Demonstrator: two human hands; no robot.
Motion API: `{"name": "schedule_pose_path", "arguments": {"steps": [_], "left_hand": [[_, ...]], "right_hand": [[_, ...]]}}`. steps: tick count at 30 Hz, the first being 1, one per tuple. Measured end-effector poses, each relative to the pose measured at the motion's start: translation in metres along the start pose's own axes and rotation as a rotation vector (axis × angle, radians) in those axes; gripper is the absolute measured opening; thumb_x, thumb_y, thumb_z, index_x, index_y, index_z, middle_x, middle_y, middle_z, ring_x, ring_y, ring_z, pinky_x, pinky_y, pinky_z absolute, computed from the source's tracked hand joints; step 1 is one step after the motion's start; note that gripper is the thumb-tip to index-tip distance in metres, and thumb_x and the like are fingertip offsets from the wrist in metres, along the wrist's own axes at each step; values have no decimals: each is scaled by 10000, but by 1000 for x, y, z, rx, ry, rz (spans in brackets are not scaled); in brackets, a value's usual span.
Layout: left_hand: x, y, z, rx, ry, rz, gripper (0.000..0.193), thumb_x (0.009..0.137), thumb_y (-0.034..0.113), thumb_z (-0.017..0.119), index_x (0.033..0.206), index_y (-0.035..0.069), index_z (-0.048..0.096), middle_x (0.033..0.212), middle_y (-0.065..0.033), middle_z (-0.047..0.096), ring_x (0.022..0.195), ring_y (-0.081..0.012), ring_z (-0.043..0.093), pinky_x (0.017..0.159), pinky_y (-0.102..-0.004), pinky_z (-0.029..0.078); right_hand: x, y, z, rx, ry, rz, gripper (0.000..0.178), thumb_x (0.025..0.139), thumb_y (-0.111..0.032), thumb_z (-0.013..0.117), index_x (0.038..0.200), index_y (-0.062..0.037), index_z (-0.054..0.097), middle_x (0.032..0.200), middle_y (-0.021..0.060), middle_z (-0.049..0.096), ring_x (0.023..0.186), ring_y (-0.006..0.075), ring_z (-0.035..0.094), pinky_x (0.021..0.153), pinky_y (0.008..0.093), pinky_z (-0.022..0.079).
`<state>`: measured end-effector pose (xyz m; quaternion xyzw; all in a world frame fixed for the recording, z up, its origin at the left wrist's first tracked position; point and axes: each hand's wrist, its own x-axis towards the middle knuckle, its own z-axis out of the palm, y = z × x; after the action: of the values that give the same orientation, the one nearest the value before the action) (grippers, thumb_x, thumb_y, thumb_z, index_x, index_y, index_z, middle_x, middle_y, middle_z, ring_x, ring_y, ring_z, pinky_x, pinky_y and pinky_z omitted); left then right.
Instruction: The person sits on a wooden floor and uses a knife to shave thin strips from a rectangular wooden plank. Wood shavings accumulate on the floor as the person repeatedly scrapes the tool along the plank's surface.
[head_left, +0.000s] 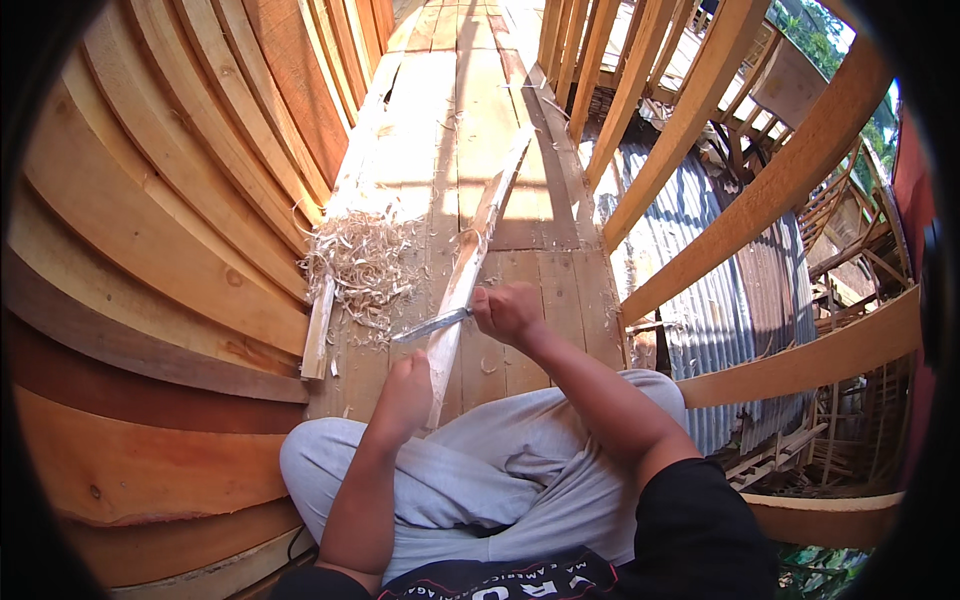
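A long pale strip of wood (466, 262) slants away from my lap along the floorboards, its far end in bright sun. My left hand (405, 392) is closed around its near part, low beside my knees. My right hand (509, 311) makes a fist around the handle of a knife (432, 326), and the handle itself is hidden by the fingers. The blade lies across the strip, pointing left, just beyond my left hand. A heap of curled wood shavings (365, 262) sits on the floor to the left of the strip.
Upright wooden boards (150, 240) line the left side. A short wood offcut (319, 328) lies by the shavings. On the right runs a slatted wooden railing (690, 120), with a corrugated metal roof (715, 270) below it. Plank flooring (415, 110) stretches ahead.
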<state>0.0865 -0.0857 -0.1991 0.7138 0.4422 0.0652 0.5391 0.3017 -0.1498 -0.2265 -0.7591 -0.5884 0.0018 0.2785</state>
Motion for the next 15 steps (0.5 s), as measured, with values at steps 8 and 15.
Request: {"name": "schedule_pose_path", "arguments": {"steps": [8, 15], "left_hand": [[-14, 23, 4, -92, -67, -40, 518, 1008, 330, 281, 951, -99, 566, 765, -214, 606, 676, -297, 625, 670, -414, 502], [-11, 24, 8, -120, -109, -5, 498, 1012, 321, 275, 917, -74, 563, 679, -150, 564, 577, -247, 587, 553, -403, 500]], "right_hand": [[-2, 19, -4, 14, -4, 182, 537, 972, -291, 341, 623, 17, 608, 605, 248, 574, 594, 430, 588, 593, 523, 457], [13, 85, -6, 48, 171, 549, 599, 968, -356, 328, 610, 30, 613, 601, 272, 571, 614, 470, 580, 642, 541, 468]]}}
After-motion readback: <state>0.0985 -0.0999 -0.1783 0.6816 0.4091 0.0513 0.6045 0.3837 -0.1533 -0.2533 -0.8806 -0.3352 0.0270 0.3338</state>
